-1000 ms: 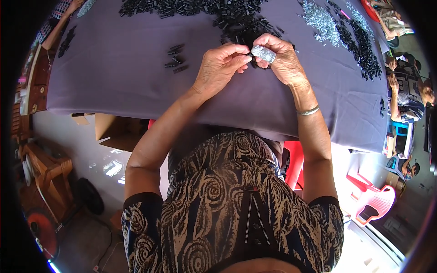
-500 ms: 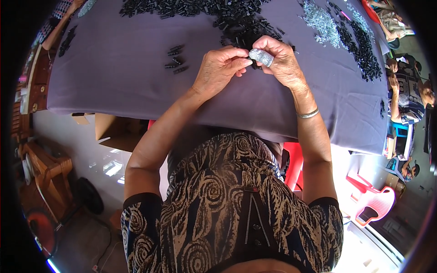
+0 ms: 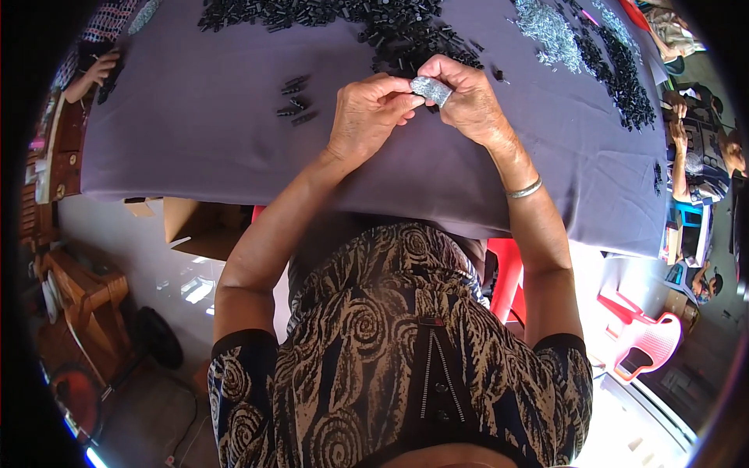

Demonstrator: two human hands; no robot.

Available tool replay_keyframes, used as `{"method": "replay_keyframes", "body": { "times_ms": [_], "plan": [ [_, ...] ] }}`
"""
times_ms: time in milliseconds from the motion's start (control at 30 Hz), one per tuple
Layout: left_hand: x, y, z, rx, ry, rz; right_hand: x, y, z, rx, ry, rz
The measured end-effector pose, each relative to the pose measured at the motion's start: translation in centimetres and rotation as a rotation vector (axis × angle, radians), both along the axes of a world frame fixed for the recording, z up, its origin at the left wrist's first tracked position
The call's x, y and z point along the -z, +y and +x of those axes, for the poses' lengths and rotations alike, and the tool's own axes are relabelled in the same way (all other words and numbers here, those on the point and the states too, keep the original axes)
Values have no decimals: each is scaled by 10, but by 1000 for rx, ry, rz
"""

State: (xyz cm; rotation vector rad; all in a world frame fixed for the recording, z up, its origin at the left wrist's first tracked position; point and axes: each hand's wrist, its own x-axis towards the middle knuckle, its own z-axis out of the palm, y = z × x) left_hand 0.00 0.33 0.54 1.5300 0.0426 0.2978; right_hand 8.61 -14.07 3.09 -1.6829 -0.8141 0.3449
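Head view: both hands up over purple cloth (image 3: pixel 234 148). Right hand (image 3: pixel 468 101) pinching small silver bundle (image 3: pixel 431 90), left hand (image 3: pixel 367 117) fingertips closed on its end. Black parts pile (image 3: pixel 406 35) just behind, few loose black pcs (image 3: pixel 295 97) to left.

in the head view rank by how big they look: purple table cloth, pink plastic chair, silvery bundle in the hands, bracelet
1. purple table cloth, by far the largest
2. pink plastic chair
3. and 4. silvery bundle pinched between the left hand and the right hand, and the bracelet: they look about alike, so no ranking
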Motion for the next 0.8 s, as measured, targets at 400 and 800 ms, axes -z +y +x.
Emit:
{"method": "replay_keyframes", "body": {
  "times_ms": [400,800],
  "plan": [
    [-7,-1,-2,36,-34,-84,-10,-13,3,-125,536,182],
    [-17,-13,-4,-20,-267,-172,-6,-14,-10,-195,781,35]
  ]
}}
